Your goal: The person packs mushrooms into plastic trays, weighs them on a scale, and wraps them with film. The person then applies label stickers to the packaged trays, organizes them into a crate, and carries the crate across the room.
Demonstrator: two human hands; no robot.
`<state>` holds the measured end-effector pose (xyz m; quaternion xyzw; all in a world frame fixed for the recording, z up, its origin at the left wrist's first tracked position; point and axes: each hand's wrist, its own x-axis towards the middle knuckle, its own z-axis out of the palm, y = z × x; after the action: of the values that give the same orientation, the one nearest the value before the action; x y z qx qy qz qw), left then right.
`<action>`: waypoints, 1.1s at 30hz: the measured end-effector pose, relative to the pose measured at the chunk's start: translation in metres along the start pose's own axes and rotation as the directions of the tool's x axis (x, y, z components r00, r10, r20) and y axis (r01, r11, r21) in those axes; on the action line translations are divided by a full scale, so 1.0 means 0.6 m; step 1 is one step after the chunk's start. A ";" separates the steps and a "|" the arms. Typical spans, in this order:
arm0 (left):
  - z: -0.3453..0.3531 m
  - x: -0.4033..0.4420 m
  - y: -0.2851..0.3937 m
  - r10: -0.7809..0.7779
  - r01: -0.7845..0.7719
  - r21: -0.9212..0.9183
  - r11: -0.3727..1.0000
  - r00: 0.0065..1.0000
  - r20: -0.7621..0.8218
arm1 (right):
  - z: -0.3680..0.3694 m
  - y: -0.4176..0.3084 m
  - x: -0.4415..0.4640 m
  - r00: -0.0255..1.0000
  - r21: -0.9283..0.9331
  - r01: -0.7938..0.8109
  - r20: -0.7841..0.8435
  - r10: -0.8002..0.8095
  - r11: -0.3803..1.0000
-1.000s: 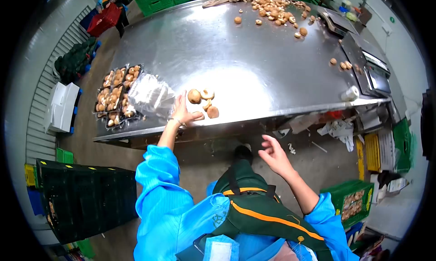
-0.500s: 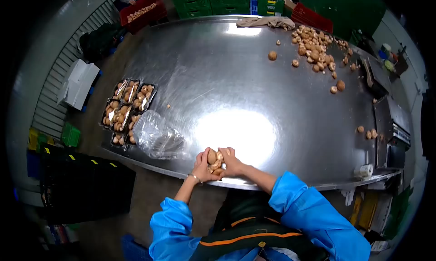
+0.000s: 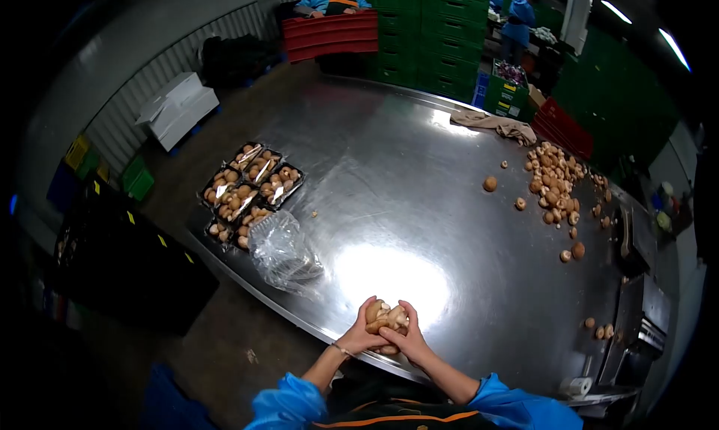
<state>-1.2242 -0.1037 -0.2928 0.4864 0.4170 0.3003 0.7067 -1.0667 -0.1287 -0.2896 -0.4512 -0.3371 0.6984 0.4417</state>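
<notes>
My left hand (image 3: 359, 334) and my right hand (image 3: 411, 340) are cupped round several brown mushrooms (image 3: 387, 318), gathered between them at the near edge of the metal table (image 3: 359, 183). The fingers of both hands are curled against the mushrooms from either side. A clear crumpled plastic bag (image 3: 281, 252) lies to the left of my hands. Beyond it sit several black trays of mushrooms (image 3: 237, 199) with clear film over them. A loose heap of mushrooms (image 3: 553, 179) is at the far right of the table.
Scales (image 3: 636, 318) stand along the right edge, with a white roll (image 3: 575, 386) near the corner. A cloth (image 3: 494, 124) lies at the far edge. Behind the table are stacked green crates (image 3: 419, 33) and a person holding a red crate (image 3: 330, 35). Dark crates (image 3: 135, 250) stand at left.
My hands came together round the loose mushrooms and now hold them bunched up. My right hand moved from beside the body to the table edge. The view has tilted up and turned.
</notes>
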 end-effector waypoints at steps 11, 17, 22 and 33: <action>-0.119 -0.248 0.133 0.428 -0.637 -0.157 0.754 0.659 -0.619 | 0.341 -0.057 0.011 0.681 -0.260 0.721 0.442 -0.584 0.643; -0.251 -0.390 0.175 0.371 -0.650 -0.148 0.745 0.589 -0.717 | 0.551 -0.051 0.013 0.531 -0.183 0.835 0.514 -0.674 0.518; -0.318 -0.396 0.167 0.166 -0.687 -0.412 0.598 0.609 -0.776 | 0.626 -0.046 0.056 0.584 -0.295 0.807 0.523 -0.620 0.511; -0.528 -0.349 0.259 0.230 -0.711 -0.509 0.486 0.666 -0.710 | 0.759 -0.040 0.237 0.615 -0.309 0.783 0.520 -0.593 0.540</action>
<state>-1.6049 -0.0852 -0.1419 0.1349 0.2766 0.7624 0.5693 -1.5108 -0.0214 -0.1497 -0.2434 -0.7338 0.4154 0.4794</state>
